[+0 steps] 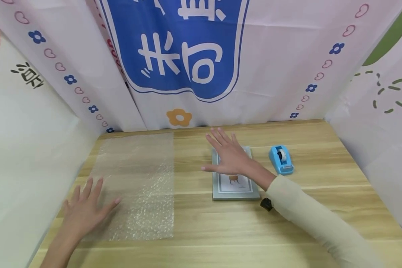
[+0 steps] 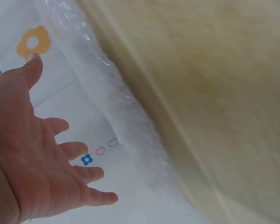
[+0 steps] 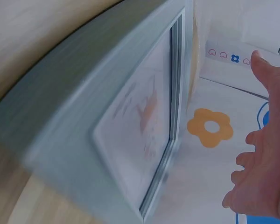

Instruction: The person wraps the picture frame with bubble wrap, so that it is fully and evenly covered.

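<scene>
My left hand (image 1: 83, 212), fingers spread, is over the left edge of a clear bubble wrap sheet (image 1: 147, 186) lying flat on the table. In the left wrist view that hand (image 2: 42, 149) is apart from the bubble wrap (image 2: 116, 102), with nothing in its palm. Fingers extended, my right hand (image 1: 229, 156) hovers above a grey picture frame (image 1: 236, 196) and covers its upper part. The right wrist view has the picture frame (image 3: 74, 121) close up, tilted in that view, and the right hand (image 3: 266, 144) beside it, holding nothing.
A blue tape dispenser (image 1: 281, 160) stands right of the picture frame. By the right sleeve lies a small black object (image 1: 266, 204), partly hidden. The wooden table (image 1: 201, 227) backs onto a white printed cloth (image 1: 274, 74), with white walls at both sides.
</scene>
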{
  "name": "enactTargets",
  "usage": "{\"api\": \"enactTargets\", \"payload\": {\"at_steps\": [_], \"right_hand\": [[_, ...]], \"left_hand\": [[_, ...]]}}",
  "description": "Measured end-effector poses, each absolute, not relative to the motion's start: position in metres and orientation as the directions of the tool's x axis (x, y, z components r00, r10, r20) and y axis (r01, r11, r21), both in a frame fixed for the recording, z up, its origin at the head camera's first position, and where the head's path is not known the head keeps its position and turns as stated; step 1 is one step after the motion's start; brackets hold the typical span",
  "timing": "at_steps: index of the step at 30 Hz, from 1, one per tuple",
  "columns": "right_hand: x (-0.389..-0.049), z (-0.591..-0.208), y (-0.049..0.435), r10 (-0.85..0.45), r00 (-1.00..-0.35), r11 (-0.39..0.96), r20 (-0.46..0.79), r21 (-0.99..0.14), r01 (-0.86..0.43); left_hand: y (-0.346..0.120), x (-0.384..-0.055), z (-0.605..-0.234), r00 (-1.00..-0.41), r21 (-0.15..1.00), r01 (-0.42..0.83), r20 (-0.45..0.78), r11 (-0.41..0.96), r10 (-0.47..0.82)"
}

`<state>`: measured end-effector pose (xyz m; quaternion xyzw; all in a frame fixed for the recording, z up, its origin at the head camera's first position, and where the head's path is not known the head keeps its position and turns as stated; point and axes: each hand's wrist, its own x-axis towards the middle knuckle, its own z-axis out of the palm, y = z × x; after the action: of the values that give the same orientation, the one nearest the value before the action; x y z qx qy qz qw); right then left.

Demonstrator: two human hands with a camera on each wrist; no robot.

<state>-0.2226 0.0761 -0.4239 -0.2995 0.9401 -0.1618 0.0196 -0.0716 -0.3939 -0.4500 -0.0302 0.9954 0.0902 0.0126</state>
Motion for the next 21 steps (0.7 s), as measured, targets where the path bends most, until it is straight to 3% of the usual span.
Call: {"api": "enactTargets", "payload": {"at_steps": [12,21], "right_hand": [[-0.241,-0.436,0.031,-0.617,-0.785,0.714,0.05,-0.383,-0.586],[-0.251,-0.448,-0.005,-0.663,-0.748,0.686,0.042,-0.365,-0.629]], "left_hand": [[-0.409,-0.069,-0.462,-1.0,0.197,-0.016,-0.027,0.98,-0.011],[-0.417,-0.062,-0.473,-1.0,0.223,0.011,-0.002,0.975,0.012]]}}
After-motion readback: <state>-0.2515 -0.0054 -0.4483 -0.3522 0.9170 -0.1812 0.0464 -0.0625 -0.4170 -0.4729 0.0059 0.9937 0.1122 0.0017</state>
